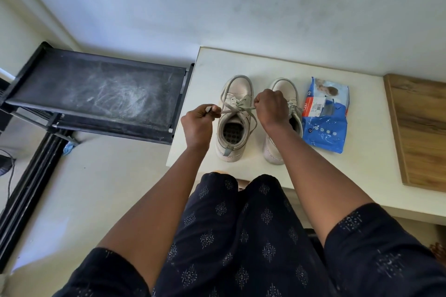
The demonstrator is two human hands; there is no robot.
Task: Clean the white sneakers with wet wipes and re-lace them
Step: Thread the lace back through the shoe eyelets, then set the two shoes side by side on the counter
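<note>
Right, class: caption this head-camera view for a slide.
Left hand and right hand pull the laces of one sneaker taut; wipes pack lies beside the pair.

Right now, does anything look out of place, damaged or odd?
Mildly. The black fabric rack top is smeared with whitish scuffs, the blue wet-wipe pack lies crumpled, and a small blue scrap sits on the floor by the rack.

Wipes pack (324, 116) just beside right sneaker (286, 85)

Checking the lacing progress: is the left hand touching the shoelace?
Touching. The head view shows the left hand pinching the shoelace end, drawn sideways from the sneaker between the hands.
</note>
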